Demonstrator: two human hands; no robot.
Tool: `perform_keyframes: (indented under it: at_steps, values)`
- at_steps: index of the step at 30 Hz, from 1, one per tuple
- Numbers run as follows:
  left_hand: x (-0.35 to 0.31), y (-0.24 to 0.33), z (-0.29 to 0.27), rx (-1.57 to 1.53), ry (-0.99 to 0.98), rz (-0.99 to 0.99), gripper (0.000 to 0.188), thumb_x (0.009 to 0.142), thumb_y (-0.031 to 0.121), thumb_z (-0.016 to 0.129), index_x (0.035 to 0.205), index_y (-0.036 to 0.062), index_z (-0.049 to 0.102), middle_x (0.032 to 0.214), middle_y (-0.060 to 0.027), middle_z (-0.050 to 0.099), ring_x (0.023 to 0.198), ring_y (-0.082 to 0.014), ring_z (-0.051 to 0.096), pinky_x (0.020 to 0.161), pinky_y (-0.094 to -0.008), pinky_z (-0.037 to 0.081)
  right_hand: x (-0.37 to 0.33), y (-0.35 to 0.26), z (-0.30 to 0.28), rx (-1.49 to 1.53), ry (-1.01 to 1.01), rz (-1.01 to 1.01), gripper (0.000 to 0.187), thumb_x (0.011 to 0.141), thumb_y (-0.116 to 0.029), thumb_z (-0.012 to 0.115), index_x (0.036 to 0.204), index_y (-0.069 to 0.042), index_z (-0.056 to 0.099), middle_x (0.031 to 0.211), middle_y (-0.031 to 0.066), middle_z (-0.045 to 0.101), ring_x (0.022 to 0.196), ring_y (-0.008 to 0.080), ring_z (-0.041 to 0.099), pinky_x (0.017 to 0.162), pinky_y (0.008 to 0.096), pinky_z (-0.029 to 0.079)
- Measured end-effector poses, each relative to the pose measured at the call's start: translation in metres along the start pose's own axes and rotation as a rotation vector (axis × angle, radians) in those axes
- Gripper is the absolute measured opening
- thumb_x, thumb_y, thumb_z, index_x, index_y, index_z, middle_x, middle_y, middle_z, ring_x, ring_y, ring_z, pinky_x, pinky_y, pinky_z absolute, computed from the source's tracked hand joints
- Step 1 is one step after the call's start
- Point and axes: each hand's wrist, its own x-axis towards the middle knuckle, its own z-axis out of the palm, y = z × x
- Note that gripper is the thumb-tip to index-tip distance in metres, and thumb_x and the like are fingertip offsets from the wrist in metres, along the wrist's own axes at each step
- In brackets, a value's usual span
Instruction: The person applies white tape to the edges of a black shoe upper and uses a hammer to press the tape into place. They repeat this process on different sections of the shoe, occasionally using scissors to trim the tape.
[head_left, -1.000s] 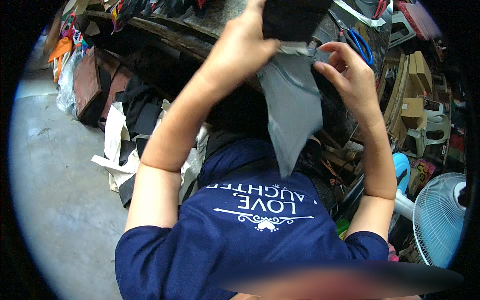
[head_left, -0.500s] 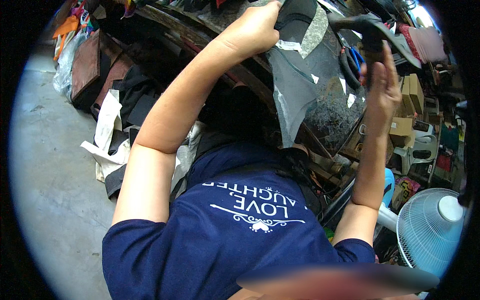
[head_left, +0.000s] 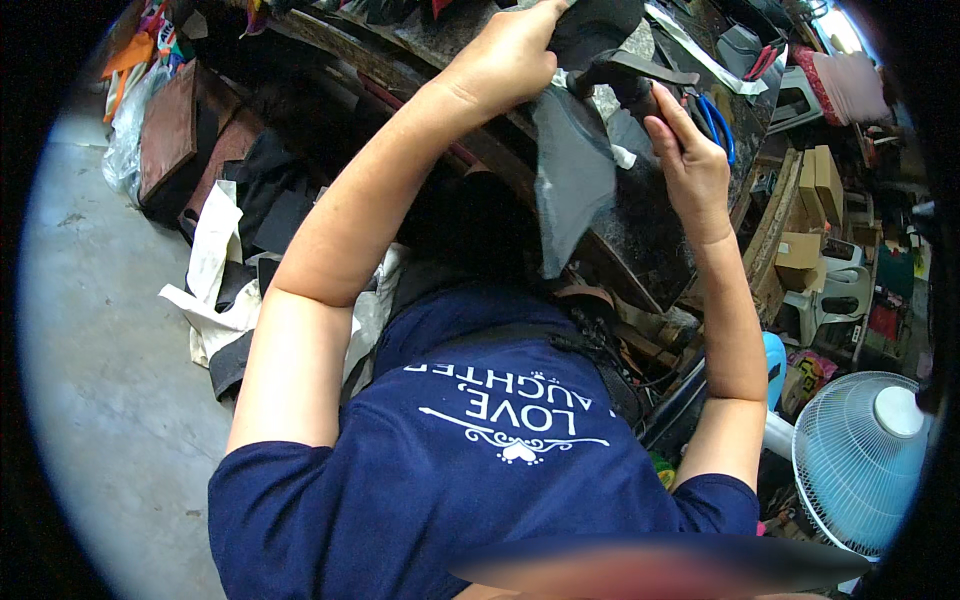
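My left hand (head_left: pixel 508 58) is closed at the bench edge, gripping a black piece of material (head_left: pixel 598 30) that looks like part of a shoe; its far end is cut off by the frame. My right hand (head_left: pixel 692 168) is wrapped round the handle of a dark hammer (head_left: pixel 632 74), whose head hovers over or rests on the work near my left fingers; I cannot tell whether it touches. Below them a grey sheet scrap (head_left: pixel 575 180) hangs over the bench edge, coming to a point.
Blue-handled scissors (head_left: pixel 716 130) lie on the dark bench right of the hammer. A white strip (head_left: pixel 705 48) lies farther back. At lower right stands a fan (head_left: pixel 860 465). Cardboard boxes (head_left: pixel 800 258) are at the right, a wooden box (head_left: pixel 168 130) and white scraps (head_left: pixel 215 235) at the left.
My right hand has swung the hammer left and down, from above the bench's right side to beside my left hand. My left hand stays nearly in place.
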Motion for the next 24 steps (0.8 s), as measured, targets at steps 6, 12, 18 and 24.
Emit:
perform_keyframes:
  at_steps: [6,12,18,24]
  values:
    - [0.006,-0.014,-0.003,0.034,-0.122,-0.041,0.043,0.076,0.003,0.058,0.118,-0.0077,0.051,0.11,-0.0314,0.059,0.108,-0.0445,0.058,0.091,-0.0464,0.047,0.003,0.013,-0.016,0.497,0.156,-0.047,0.034,0.091,-0.025,0.067,0.124,-0.017,0.066,0.099,0.0021,0.074,0.075,0.0089,0.065,0.064,0.0227,0.051]
    - [0.004,-0.011,0.0,0.027,-0.04,0.004,0.044,0.08,0.004,0.057,0.122,-0.0073,0.05,0.114,-0.0315,0.058,0.112,-0.043,0.057,0.093,-0.0452,0.047,-0.004,0.014,0.022,-0.065,0.072,-0.216,0.033,0.089,-0.037,0.066,0.119,-0.024,0.068,0.096,0.0068,0.071,0.077,0.027,0.069,0.063,0.0328,0.053]
    - [-0.003,-0.013,-0.005,-0.023,0.019,-0.014,0.041,0.08,0.005,0.058,0.119,-0.0064,0.056,0.109,-0.0306,0.062,0.108,-0.0414,0.06,0.091,-0.0436,0.048,0.011,0.016,-0.004,0.242,0.016,-0.097,0.035,0.09,-0.032,0.068,0.123,-0.022,0.067,0.096,0.0052,0.074,0.075,0.0136,0.069,0.065,0.0261,0.052]
    - [0.002,-0.029,0.005,0.102,0.021,-0.051,0.04,0.08,0.007,0.063,0.119,-0.0025,0.059,0.103,-0.0275,0.065,0.101,-0.0384,0.064,0.087,-0.0419,0.052,0.016,-0.01,-0.001,0.313,0.041,-0.155,0.034,0.093,-0.02,0.065,0.127,-0.019,0.064,0.098,0.0074,0.074,0.078,0.014,0.07,0.068,0.0256,0.054]
